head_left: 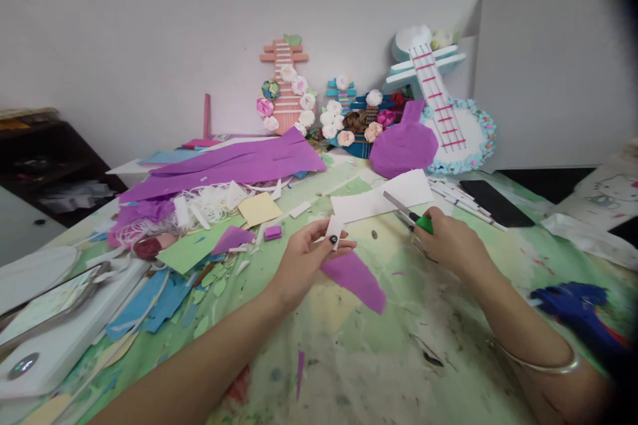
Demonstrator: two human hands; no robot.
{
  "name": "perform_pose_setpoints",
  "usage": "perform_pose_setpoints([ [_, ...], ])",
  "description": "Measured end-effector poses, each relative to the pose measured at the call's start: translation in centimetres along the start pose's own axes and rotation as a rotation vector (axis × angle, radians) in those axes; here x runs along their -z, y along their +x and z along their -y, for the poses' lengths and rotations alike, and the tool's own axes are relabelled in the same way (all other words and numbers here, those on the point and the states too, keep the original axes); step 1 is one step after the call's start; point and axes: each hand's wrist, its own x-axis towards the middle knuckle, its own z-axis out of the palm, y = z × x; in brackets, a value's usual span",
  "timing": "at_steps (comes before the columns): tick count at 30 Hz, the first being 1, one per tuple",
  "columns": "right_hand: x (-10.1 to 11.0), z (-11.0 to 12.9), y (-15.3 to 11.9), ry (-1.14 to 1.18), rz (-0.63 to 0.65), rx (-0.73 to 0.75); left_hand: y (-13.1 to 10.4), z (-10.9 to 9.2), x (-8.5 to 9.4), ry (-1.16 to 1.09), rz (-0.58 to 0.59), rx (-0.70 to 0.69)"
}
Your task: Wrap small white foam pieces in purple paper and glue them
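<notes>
My left hand pinches a small white strip between thumb and fingers, holding it upright above the table. In my right hand is a pair of scissors with green handles; the blades point up and left, apart from the strip. A larger white sheet lies behind both hands, partly behind the scissors. Beneath my left hand lies a purple paper piece. A small purple block sits to the left of that hand.
Paper guitars, including a peach one and a white one, lean by the wall. Purple sheets, white string and scraps crowd the left. A black phone and a blue glue gun lie right.
</notes>
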Motion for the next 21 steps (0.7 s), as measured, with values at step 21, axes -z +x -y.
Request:
perform_pose_setpoints([
  [21, -1.0, 0.7, -0.1, 0.234, -0.308, 0.324, 0.1, 0.1, 0.3, 0.019, 0.003, 0.095],
])
